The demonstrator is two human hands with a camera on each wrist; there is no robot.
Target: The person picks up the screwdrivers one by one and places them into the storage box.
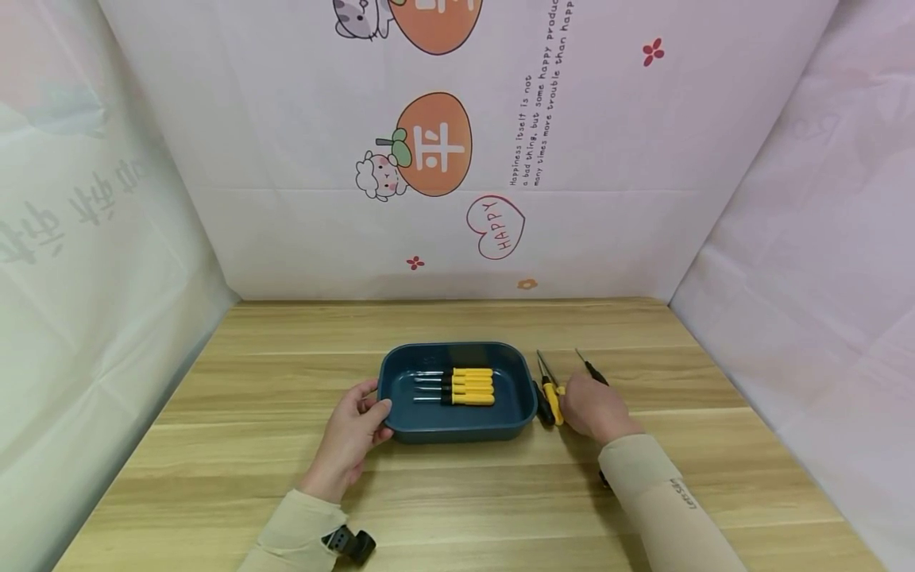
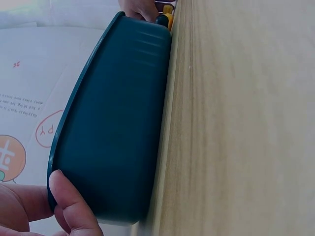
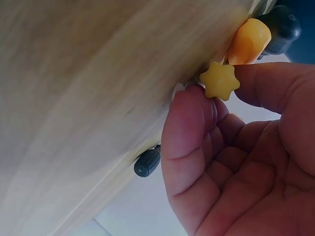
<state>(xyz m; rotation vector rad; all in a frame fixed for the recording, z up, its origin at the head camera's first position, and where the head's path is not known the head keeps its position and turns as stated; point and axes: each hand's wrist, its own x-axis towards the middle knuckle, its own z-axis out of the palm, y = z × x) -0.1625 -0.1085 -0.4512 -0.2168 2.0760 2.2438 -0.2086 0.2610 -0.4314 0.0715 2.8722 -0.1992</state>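
Observation:
A dark blue tray (image 1: 457,435) stands on the wooden table. My left hand (image 1: 352,433) grips its left end, with the thumb over the rim. Several screwdrivers (image 1: 472,388) with yellow-and-black handles lie in a row inside, shafts pointing left. Right of the tray, my right hand (image 1: 592,407) pinches a yellow-handled screwdriver (image 3: 220,81) between thumb and fingers, its star-shaped handle end facing the wrist camera. Close beside it lie another yellow-handled screwdriver (image 1: 552,402) and a black-handled screwdriver (image 1: 543,407), the latter right along the tray's wall.
Beyond my right hand lies a small screwdriver with a black handle (image 1: 595,372). The wooden table (image 1: 457,508) ends at a printed white sheet (image 1: 307,199) standing at the back, with white sheets at both sides.

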